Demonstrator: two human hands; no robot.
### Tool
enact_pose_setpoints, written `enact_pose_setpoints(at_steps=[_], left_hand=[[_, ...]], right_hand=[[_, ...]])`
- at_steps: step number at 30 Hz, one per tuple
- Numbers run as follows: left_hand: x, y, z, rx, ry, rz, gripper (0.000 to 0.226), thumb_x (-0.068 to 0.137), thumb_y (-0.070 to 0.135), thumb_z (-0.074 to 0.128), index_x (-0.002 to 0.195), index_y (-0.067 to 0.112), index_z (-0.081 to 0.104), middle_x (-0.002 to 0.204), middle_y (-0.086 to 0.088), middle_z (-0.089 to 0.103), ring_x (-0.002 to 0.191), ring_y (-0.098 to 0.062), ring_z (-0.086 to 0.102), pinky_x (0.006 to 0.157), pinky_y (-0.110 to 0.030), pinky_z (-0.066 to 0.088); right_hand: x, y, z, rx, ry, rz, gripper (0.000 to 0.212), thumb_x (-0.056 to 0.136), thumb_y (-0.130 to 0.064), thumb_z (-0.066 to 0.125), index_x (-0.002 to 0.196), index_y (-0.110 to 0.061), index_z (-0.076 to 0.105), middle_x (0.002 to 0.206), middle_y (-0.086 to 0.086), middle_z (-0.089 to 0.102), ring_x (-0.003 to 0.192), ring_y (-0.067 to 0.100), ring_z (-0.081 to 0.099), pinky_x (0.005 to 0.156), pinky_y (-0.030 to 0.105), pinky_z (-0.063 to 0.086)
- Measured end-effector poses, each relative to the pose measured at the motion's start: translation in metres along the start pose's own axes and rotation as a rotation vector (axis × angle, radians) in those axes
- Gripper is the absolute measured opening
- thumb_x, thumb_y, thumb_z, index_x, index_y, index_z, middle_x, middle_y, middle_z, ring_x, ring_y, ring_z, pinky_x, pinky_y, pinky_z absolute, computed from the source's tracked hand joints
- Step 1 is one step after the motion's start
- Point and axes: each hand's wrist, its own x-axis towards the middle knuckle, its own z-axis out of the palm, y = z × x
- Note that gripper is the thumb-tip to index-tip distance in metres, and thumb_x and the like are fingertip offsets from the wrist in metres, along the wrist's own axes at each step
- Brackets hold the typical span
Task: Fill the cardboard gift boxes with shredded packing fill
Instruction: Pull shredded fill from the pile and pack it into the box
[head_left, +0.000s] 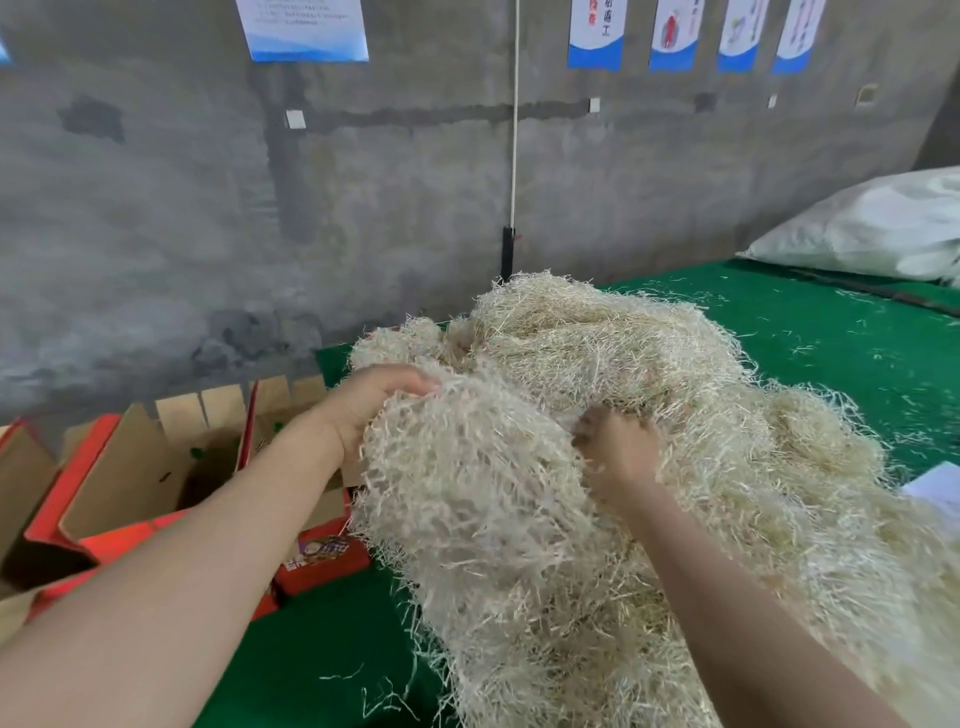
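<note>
Left forearm (171, 571) crosses in front of the open cardboard gift boxes (150, 467) at far left; the left hand (374, 402) clenches its fingers on a clump of shredded fill (649, 353) heaped on the green bench (831, 332). The right hand (615, 452) grasps the same clump, fingers half buried. Likely fault: tangled strands drag extra fill past the boxes, littering the bench.

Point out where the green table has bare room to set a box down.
Freest: green table between the shredded fill pile and the white sack, only stray shreds there. A narrower strip lies near the front, between the red boxes and the pile. The left is crowded with open boxes.
</note>
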Motion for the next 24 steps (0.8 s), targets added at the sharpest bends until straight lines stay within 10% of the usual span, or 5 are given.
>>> enact_pose_setpoints(at_steps=[7, 13, 19, 22, 24], left_hand=[[-0.005, -0.001, 0.008, -0.684, 0.054, 0.263, 0.038, 0.080, 0.020, 0.046, 0.047, 0.017, 0.066, 0.055, 0.005, 0.064, 0.053, -0.015, 0.063, 0.048, -0.020, 0.049], [-0.008, 0.019, 0.003, -0.844, 0.147, 0.488, 0.046, 0.090, 0.017, 0.042, 0.055, 0.018, 0.072, 0.066, 0.004, 0.070, 0.064, -0.012, 0.067, 0.055, -0.022, 0.053], [-0.007, 0.026, -0.002, -0.739, -0.049, 0.392, 0.027, 0.074, 0.027, 0.057, 0.087, 0.008, 0.072, 0.094, -0.010, 0.069, 0.089, -0.026, 0.064, 0.080, -0.034, 0.054], [-0.009, 0.020, -0.002, -0.698, -0.132, 0.341, 0.036, 0.074, 0.033, 0.068, 0.099, 0.007, 0.068, 0.114, -0.016, 0.063, 0.108, -0.031, 0.059, 0.099, -0.045, 0.043], [-0.011, 0.020, -0.005, -0.657, -0.212, 0.315, 0.029, 0.068, 0.035, 0.074, 0.085, 0.012, 0.075, 0.098, -0.009, 0.071, 0.092, -0.022, 0.068, 0.081, -0.035, 0.053]], right_hand=[[-0.008, 0.015, 0.015, 0.008, -0.104, 0.038, 0.004, 0.091, -0.016, 0.055, 0.092, -0.014, 0.058, 0.065, -0.008, 0.051, 0.068, 0.013, 0.059, 0.084, 0.037, 0.052], [-0.014, 0.008, -0.002, 0.221, -0.119, 0.082, 0.015, 0.089, -0.018, 0.059, 0.102, -0.013, 0.055, 0.081, 0.000, 0.064, 0.056, 0.007, 0.058, 0.050, 0.022, 0.046], [-0.012, -0.032, -0.063, 0.669, 0.003, -0.368, 0.054, 0.083, -0.025, 0.056, 0.134, -0.035, 0.040, 0.137, -0.023, 0.034, 0.128, 0.003, 0.032, 0.105, 0.040, 0.027], [-0.014, -0.051, -0.069, 0.654, -0.487, -0.346, 0.048, 0.083, -0.026, 0.060, 0.129, -0.028, 0.045, 0.120, -0.014, 0.051, 0.105, 0.002, 0.050, 0.087, 0.027, 0.042], [-0.013, -0.053, -0.059, 0.601, -0.475, -0.280, 0.008, 0.087, -0.015, 0.060, 0.092, -0.011, 0.056, 0.088, -0.003, 0.058, 0.074, 0.007, 0.051, 0.072, 0.030, 0.047]])
